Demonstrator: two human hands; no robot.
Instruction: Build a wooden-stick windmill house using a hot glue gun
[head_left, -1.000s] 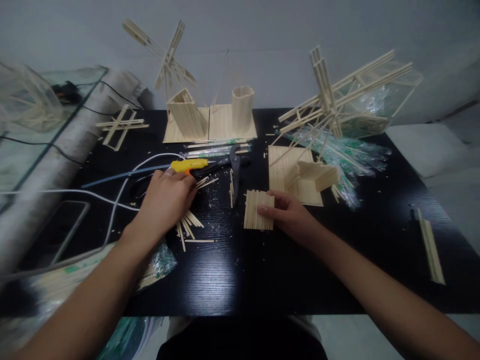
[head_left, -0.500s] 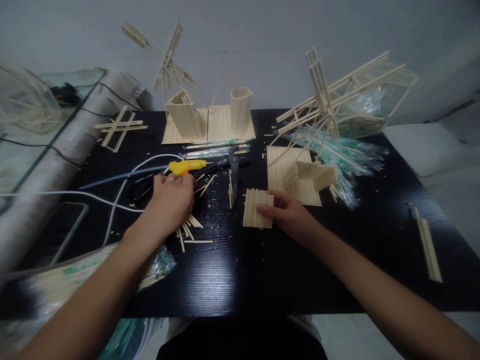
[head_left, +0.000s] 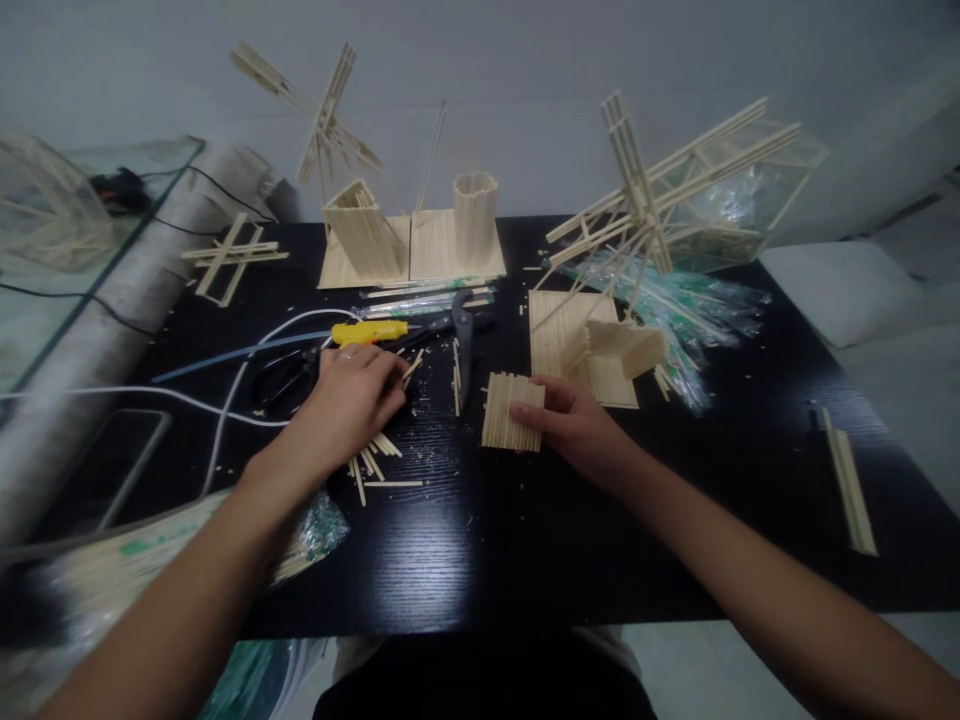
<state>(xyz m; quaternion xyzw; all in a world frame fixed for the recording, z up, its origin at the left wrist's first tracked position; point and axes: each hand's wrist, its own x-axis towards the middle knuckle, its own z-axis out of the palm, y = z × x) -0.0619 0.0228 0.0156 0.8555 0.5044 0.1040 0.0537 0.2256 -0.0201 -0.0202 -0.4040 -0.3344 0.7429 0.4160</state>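
Midway between the near and far edges of the bench (head_left: 525, 560), the right hand (head_left: 564, 415) is clamping a stick panel (head_left: 504, 412). The left hand (head_left: 358, 395) is curling beside short sticks (head_left: 413, 368); whether it is holding any, I cannot tell. A stick tower (head_left: 476, 228) is standing by the far edge.

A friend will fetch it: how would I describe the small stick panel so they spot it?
Over the black table, find the right hand near the middle. It holds a small, squarish panel of pale sticks side by side. Unlike the bigger stick model just behind, it is held in a hand.
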